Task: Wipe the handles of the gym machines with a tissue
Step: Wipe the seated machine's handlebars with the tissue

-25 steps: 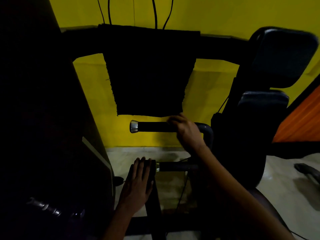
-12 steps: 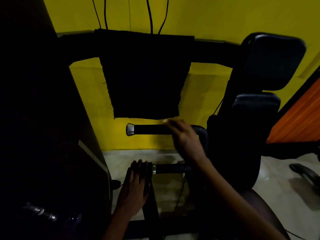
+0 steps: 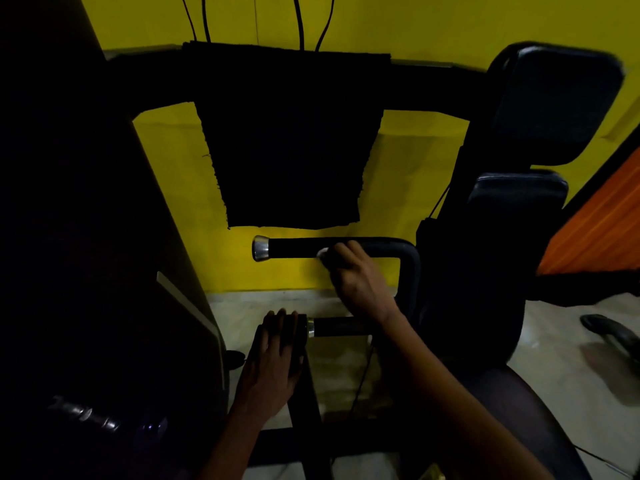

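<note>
No legible text anywhere (only a dim, blurred mark at lower left).

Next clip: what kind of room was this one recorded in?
Most likely a dim gym or home workout room. A weight machine fills the view: two padded rests, black cables against a yellow wall, and a chrome-capped handle where the right hand holds a tissue.

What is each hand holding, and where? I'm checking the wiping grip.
The right hand presses a tissue against the upper handle, mid-grip. The left hand lies flat, holding nothing.
</note>
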Available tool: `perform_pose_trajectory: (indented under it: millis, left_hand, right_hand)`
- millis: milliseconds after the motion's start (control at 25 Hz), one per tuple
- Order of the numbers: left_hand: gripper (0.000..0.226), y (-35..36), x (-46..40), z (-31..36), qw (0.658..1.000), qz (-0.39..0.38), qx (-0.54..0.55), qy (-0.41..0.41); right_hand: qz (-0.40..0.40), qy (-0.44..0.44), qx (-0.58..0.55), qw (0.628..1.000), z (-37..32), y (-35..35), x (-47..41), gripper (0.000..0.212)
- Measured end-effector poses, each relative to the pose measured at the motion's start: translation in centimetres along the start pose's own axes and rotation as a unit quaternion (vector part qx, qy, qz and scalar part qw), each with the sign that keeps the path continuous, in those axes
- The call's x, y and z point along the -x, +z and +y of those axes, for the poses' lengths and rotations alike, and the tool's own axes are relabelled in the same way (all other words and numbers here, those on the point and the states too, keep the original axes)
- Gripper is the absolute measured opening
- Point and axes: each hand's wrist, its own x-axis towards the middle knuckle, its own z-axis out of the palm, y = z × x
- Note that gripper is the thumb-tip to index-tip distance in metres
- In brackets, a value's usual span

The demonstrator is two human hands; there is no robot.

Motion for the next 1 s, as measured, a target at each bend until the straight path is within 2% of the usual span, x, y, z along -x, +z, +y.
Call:
perform_pose_trajectory:
  millis: [200,280,360,480,520,600,680,760,880,1000]
  left_hand:
    - [0.07,0.6,-0.2,-0.2,1.0,-0.019,0.006,-0.012]
    - [0.07,0.4,-0.2,-0.1,1.0,-0.022,0.006,-0.008]
    - [0.07,0.4,-0.2,-0.1,0.999,-0.031,0.003,-0.007]
    - [0.069,0.4,-0.2,-0.2,0.999,-0.032,0.002,-0.009]
    - [0.069,0.4,-0.2,-0.2,0.999,-0.03,0.005,-0.01]
    - [0.071,0.3,-0.1,-0.2,1.0,-0.025,0.01,-0.003]
    - [0.07,0.3,0.0,-0.2,0.999,-0.01,0.03,0.007]
    - [0.066,0.1,0.1,-0.2,0.999,0.005,0.052,0.008]
    - [0.066,0.0,0.1,-0.3,0.999,0.008,0.052,0.005]
    - [0.068,0.1,-0.1,-0.5,0.999,0.007,0.036,0.005]
  right_hand:
    - [0.051,0.156,0.015,0.986,5.1,-3.5,3.2,0.023]
    - [0.081,0.235,-0.013,0.969,6.2,-4.3,4.3,0.011]
    - [0.097,0.308,-0.042,0.945,7.2,-4.5,5.7,0.017]
    - [0.1,0.338,-0.064,0.934,7.5,-4.3,5.5,0.011]
    - [0.11,0.317,-0.064,0.94,6.8,-3.9,4.4,0.017]
    - [0.114,0.189,-0.035,0.975,3.2,-2.7,1.4,0.024]
    - [0.053,0.034,-0.036,0.997,-1.4,-0.6,-1.3,0.027]
    - [0.012,-0.056,-0.044,0.997,-4.7,1.4,-2.9,0.029]
    - [0.025,-0.042,-0.036,0.998,-5.5,2.9,-3.6,0.028]
    - [0.001,-0.04,-0.001,0.999,-3.7,2.0,-2.6,0.03]
